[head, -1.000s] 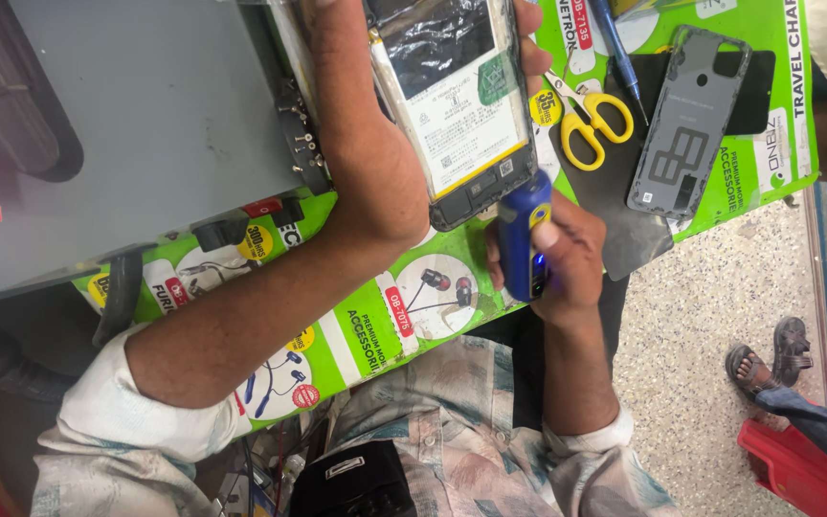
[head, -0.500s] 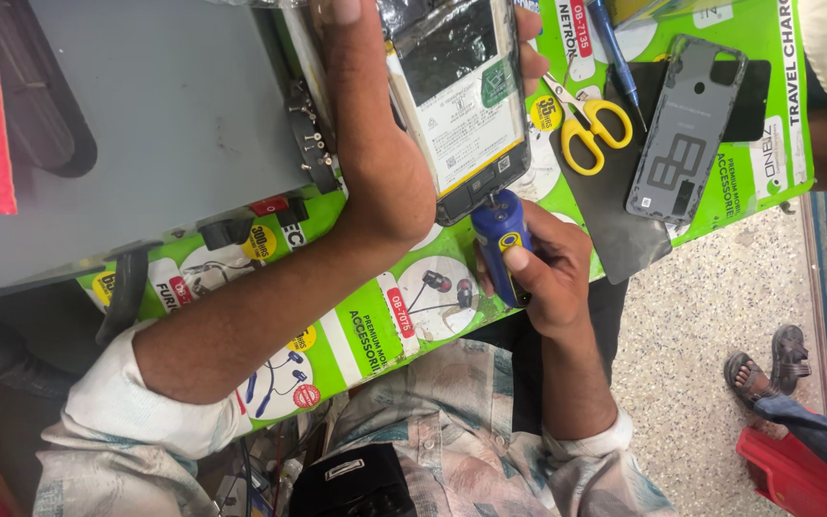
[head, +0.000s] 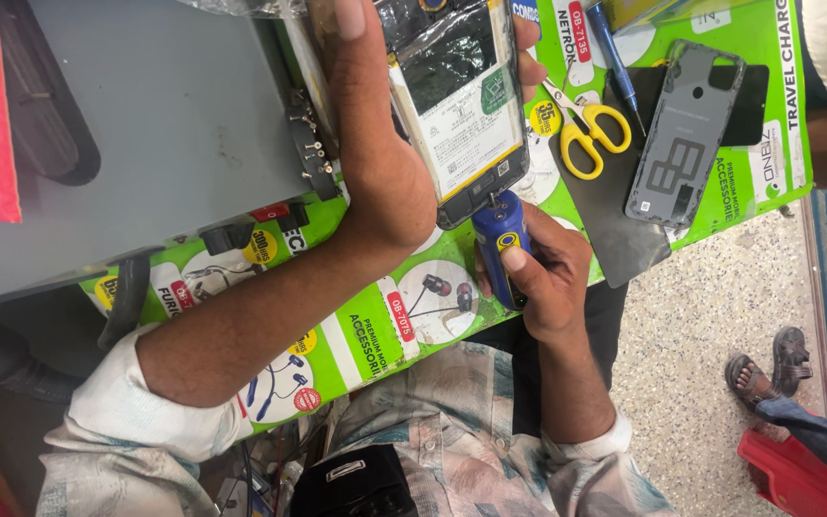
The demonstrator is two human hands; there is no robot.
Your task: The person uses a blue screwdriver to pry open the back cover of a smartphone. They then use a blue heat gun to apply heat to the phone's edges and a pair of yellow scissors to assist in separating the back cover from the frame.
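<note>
Gripping an opened smartphone point(head: 459, 105) with its battery exposed, the left hand point(head: 375, 144) wraps fingers around both long edges and holds it above the green printed counter mat point(head: 366, 335). The right hand point(head: 543, 273) is closed around a blue electric screwdriver point(head: 500, 249), its tip touching the phone's lower edge. Yellow-handled scissors point(head: 586, 129) and the grey back cover point(head: 683, 129) lie nearby, 1 beside the other.

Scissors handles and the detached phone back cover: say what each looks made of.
Scissors: yellow handles look like glossy moulded plastic; blades seem bare metal, grey and thin. Phone back cover: probably matte grey plastic, shown inner side up, with moulded ribs and a camera cutout.
</note>
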